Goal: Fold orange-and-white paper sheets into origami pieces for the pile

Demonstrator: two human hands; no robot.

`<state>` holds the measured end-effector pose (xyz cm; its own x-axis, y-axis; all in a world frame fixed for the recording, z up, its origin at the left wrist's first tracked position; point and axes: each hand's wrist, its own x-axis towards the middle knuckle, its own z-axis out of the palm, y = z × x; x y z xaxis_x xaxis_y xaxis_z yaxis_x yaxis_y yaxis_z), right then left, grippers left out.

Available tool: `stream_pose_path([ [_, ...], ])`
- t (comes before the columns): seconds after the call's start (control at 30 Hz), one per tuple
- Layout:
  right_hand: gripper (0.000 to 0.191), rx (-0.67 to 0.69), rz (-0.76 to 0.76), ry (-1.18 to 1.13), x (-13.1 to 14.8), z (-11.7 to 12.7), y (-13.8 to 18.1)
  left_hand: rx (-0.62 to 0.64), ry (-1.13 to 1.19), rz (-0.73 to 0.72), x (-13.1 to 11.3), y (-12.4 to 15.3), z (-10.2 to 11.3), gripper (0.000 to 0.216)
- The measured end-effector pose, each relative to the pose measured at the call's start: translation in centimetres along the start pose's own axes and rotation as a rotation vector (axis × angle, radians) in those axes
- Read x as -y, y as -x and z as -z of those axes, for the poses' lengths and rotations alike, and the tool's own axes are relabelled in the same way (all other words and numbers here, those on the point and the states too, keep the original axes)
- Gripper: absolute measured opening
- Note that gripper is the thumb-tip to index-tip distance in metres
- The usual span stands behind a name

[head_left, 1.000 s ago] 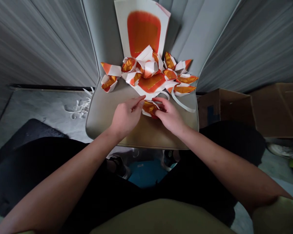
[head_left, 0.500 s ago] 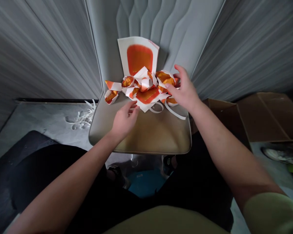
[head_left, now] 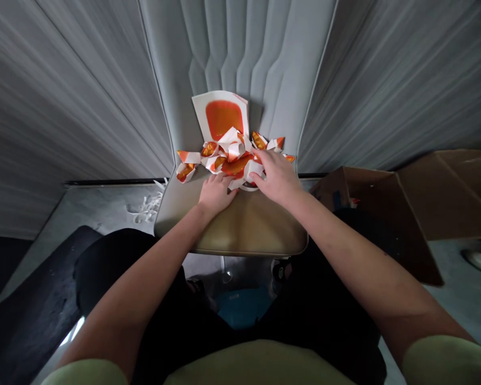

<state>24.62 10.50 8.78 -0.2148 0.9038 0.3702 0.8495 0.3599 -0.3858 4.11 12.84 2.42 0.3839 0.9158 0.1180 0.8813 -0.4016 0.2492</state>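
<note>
On a tan chair seat (head_left: 244, 230) lies a heap of folded orange, gold and white paper pieces (head_left: 228, 151). More white sheets with an orange patch (head_left: 223, 115) lean against the chair back. My left hand (head_left: 215, 193) rests on the seat, fingers stretched flat on the near edge of a loose orange-and-white sheet (head_left: 235, 167). My right hand (head_left: 276, 177) is right of it, thumb and fingers closed on that sheet's white corner, close to the folded pieces on the right (head_left: 273, 143).
An open cardboard box (head_left: 369, 198) stands on the floor to the right of the chair. White paper strips (head_left: 146, 203) lie on the floor at the left, beside a black mat (head_left: 32, 289). Grey ribbed walls rise behind.
My right hand put a folded piece down among those at the right, then came back to the loose sheet in the middle. My left hand slid forward onto the sheet's edge. The view has pulled back.
</note>
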Motion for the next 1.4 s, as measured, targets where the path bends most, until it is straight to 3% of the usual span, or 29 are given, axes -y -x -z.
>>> stream_pose_path([
  [0.2,0.057,0.053,-0.075,0.098,-0.6,-0.3,1.0,0.044,-0.105,-0.004,0.2,-0.1,0.8,0.037],
  [0.43,0.065,0.053,0.064,0.205,-1.1,-2.1,1.5,0.069,-0.249,-0.044,-0.7,0.3,1.0,0.036],
  [0.67,0.065,0.162,0.138,0.228,-1.1,-3.5,1.0,0.053,-0.318,-0.009,-0.9,0.5,1.0,0.035],
  [1.03,0.056,0.042,0.211,0.207,-0.9,-4.5,0.1,-0.049,-0.169,0.118,0.1,-0.7,2.4,0.034],
  [1.2,0.053,-0.011,0.217,0.226,-0.3,-4.5,0.1,-0.083,-0.137,0.024,0.7,-1.2,3.5,0.033],
  [1.4,0.055,-0.038,0.197,0.199,-0.3,-2.8,-0.6,-0.115,-0.114,-0.095,1.8,-1.9,4.6,0.028],
])
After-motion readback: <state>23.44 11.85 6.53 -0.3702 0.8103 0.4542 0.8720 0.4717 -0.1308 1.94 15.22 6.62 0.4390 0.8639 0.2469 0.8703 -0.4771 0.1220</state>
